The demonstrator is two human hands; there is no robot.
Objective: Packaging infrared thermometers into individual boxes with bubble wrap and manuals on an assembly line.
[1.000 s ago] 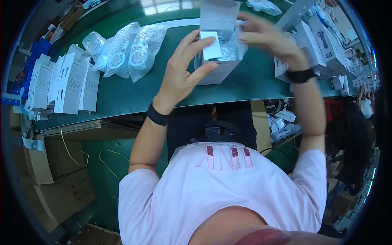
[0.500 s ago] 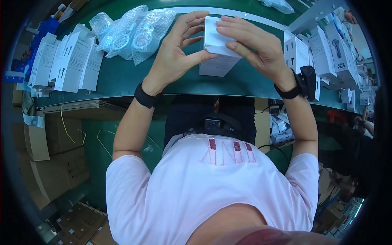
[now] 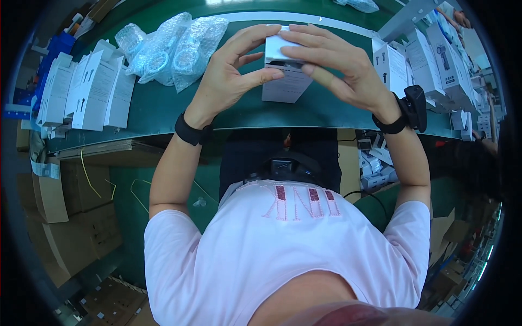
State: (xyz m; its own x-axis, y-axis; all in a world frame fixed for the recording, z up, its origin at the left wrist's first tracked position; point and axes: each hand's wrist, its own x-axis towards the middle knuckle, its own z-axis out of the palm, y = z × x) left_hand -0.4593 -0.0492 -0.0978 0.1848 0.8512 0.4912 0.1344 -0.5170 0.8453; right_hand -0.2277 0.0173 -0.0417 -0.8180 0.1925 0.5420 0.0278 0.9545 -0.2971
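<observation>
A white carton (image 3: 287, 89) stands upright on the green table in front of me, and its top flap (image 3: 276, 48) is partly lifted at the near edge, with a dark gap under it. My left hand (image 3: 231, 73) curves round the carton's left side, fingertips at the far top edge and thumb against the near face. Across the top and right side lies my right hand (image 3: 348, 68), its fingers over the flap and its thumb by the near right edge. What is inside the carton cannot be made out.
Bubble-wrapped items (image 3: 168, 51) lie at the back left. Printed white cartons (image 3: 89, 89) stand at the far left, and more white cartons (image 3: 391, 68) at the right. Brown cardboard boxes (image 3: 81, 233) are below the table at left. A metal post (image 3: 405, 19) rises at the back right.
A dark gap now shows beneath the flap's near edge. My right hand's thumb has shifted slightly left and down along that edge. The left hand stays around the carton.
</observation>
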